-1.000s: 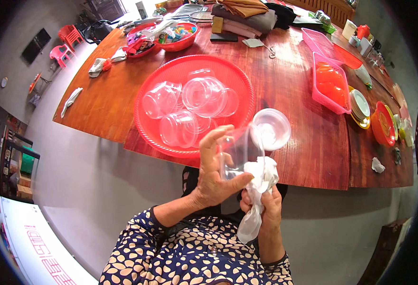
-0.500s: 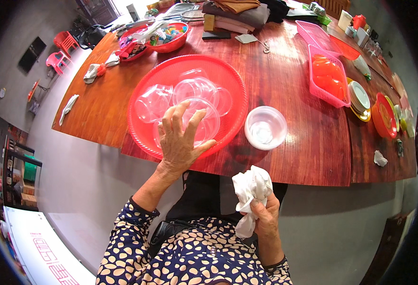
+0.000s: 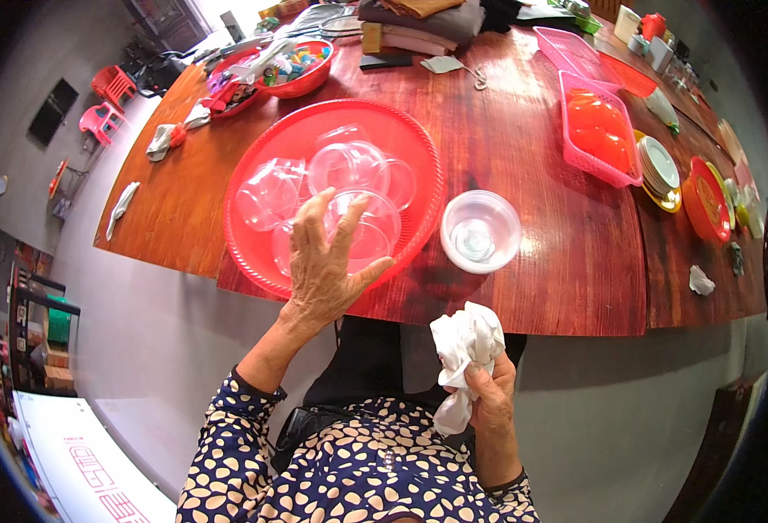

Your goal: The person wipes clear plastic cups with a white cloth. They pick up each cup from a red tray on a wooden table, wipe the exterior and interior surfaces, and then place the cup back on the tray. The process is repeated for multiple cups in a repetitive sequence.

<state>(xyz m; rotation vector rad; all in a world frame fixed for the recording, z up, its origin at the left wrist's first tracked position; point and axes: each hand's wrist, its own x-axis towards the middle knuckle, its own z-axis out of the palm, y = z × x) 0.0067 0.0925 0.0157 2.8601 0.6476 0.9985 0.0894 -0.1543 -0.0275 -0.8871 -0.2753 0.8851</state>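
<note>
A round red plastic tray [image 3: 266, 139] holds several clear plastic bowls [image 3: 353, 167]. My left hand [image 3: 323, 261] is over the tray's near side, its fingers spread in front of the nearest clear bowl [image 3: 377, 213]; whether the fingertips touch it I cannot tell. Just right of the tray stands a clear round plastic bowl [image 3: 480, 234], possibly several nested together. Below the table's front edge my right hand [image 3: 490, 392] is closed on a crumpled white cloth [image 3: 467, 344], which bunches above the fist and hangs down beside it.
On the wooden table [image 3: 541, 279], a pink basket [image 3: 600, 170] with orange-red items and stacked white plates [image 3: 658, 166] stand right. Red basins [image 3: 301, 85] with small colourful things are far left; folded cloths [image 3: 423, 30] lie at the back. A crumpled white tissue [image 3: 700, 281] lies far right.
The table and its things have shifted slightly left in view. My left hand stays over the tray with fingers spread, a little lower; my right hand still grips the cloth.
</note>
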